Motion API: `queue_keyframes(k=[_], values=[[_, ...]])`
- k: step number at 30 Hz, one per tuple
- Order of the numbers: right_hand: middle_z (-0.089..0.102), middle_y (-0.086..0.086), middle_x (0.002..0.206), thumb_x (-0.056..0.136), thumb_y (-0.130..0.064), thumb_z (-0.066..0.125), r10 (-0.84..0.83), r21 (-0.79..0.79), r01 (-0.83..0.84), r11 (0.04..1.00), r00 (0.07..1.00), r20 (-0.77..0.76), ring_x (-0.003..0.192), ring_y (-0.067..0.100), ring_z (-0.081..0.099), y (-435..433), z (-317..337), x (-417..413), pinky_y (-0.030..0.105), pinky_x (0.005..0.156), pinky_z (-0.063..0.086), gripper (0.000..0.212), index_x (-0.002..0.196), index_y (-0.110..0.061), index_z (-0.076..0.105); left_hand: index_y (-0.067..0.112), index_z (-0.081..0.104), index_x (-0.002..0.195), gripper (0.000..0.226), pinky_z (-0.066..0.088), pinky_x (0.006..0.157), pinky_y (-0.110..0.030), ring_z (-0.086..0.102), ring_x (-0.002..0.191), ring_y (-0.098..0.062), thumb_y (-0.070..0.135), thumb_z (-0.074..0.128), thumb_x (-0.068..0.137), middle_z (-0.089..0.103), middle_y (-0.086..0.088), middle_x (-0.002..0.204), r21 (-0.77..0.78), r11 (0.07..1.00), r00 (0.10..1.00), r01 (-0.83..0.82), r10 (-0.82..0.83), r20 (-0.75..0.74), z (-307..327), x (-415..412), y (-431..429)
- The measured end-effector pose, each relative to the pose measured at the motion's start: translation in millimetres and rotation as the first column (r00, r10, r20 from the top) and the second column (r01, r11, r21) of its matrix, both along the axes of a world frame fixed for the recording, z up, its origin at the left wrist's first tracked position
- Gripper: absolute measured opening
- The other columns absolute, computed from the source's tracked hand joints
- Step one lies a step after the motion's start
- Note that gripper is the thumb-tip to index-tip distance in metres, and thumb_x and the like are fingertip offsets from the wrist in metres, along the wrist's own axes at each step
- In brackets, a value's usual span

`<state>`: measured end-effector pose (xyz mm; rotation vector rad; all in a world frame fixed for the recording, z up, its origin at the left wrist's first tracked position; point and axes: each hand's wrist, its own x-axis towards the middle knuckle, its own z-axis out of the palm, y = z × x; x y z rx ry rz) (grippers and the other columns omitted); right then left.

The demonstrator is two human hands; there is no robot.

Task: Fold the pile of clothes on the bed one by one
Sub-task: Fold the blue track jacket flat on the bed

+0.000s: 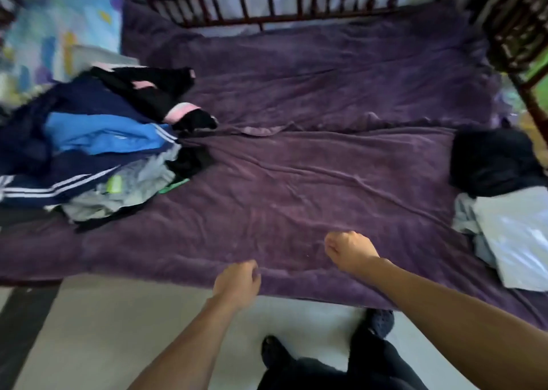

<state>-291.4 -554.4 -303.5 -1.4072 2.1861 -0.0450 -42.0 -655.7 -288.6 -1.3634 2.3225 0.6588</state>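
Note:
An unfolded pile of clothes (98, 152) lies on the left of the bed: navy pieces with white stripes, a bright blue one, grey ones and a black garment with pink bands (166, 99). Folded clothes sit at the right edge, a black stack (492, 161) behind a pale grey piece (516, 235). My left hand (237, 280) hovers at the bed's front edge with its fingers curled into a fist. My right hand (350, 250) is also a fist, just above the purple blanket (311, 167). I see nothing held in either hand. The frame is motion-blurred.
A dark wooden slatted headboard (267, 1) runs along the far side and a wooden frame (522, 42) stands at the right. A patterned light-blue pillow (62, 27) lies behind the pile. Pale floor (118, 330) and my dark-socked feet (275, 351) are below.

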Motion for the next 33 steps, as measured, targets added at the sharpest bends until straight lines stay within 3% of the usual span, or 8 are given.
queue_keyframes(k=[9, 17, 24, 30, 33], values=[[0.068, 0.002, 0.108, 0.094, -0.032, 0.049, 0.237, -0.179, -0.232, 0.956, 0.971, 0.007, 0.099, 0.031, 0.062, -148.0, 70.1, 159.1, 0.034, 0.075, 0.045, 0.019, 0.102, -0.023, 0.063, 0.026, 0.062, 0.114, 0.027, 0.050, 0.088, -0.033, 0.062, 0.108, -0.024, 0.036, 0.049, 0.092, 0.069, -0.002, 0.111, -0.117, 0.933, 0.936, -0.341, 0.325, -0.138, 67.1, 179.9, -77.5], [0.067, -0.002, 0.115, 0.093, -0.034, 0.053, 0.294, -0.177, -0.283, 0.943, 0.955, 0.043, 0.105, 0.024, 0.061, -260.3, 73.3, 227.5, 0.031, 0.080, 0.046, 0.025, 0.113, -0.025, 0.064, 0.025, 0.063, 0.117, 0.029, 0.049, 0.087, -0.032, 0.062, 0.107, -0.022, 0.034, 0.052, 0.091, 0.070, 0.000, 0.110, -0.157, 0.884, 0.893, -0.440, 0.413, -0.179, 84.6, 261.8, -152.7], [0.067, 0.002, 0.116, 0.090, -0.035, 0.055, 0.186, -0.094, -0.174, 0.980, 0.972, 0.146, 0.109, 0.026, 0.060, -374.6, 36.3, 256.3, 0.032, 0.084, 0.048, 0.025, 0.111, -0.025, 0.065, 0.025, 0.058, 0.123, 0.032, 0.046, 0.091, -0.031, 0.059, 0.110, -0.018, 0.035, 0.050, 0.094, 0.066, 0.001, 0.115, -0.111, 0.898, 0.904, -0.427, 0.418, -0.090, 78.4, 303.3, -269.7], [0.065, 0.004, 0.121, 0.087, -0.035, 0.059, 0.020, 0.015, -0.024, 1.000, 0.970, 0.241, 0.112, 0.026, 0.059, -479.3, 15.6, 273.8, 0.031, 0.086, 0.047, 0.032, 0.117, -0.026, 0.064, 0.017, 0.062, 0.102, 0.019, 0.049, 0.079, -0.033, 0.060, 0.094, -0.022, 0.026, 0.048, 0.092, 0.065, 0.002, 0.093, -0.109, 0.912, 0.918, -0.395, 0.388, -0.083, 67.6, 321.1, -384.3], [0.065, 0.005, 0.119, 0.086, -0.035, 0.061, -0.075, 0.078, 0.057, 0.995, 0.964, 0.255, 0.108, 0.026, 0.060, -512.4, 7.6, 278.3, 0.032, 0.086, 0.048, 0.034, 0.117, -0.024, 0.064, 0.015, 0.059, 0.098, 0.017, 0.046, 0.079, -0.033, 0.058, 0.099, -0.023, 0.024, 0.045, 0.093, 0.060, -0.001, 0.098, -0.094, 0.947, 0.951, -0.308, 0.303, -0.066, 57.5, 320.8, -427.1]])
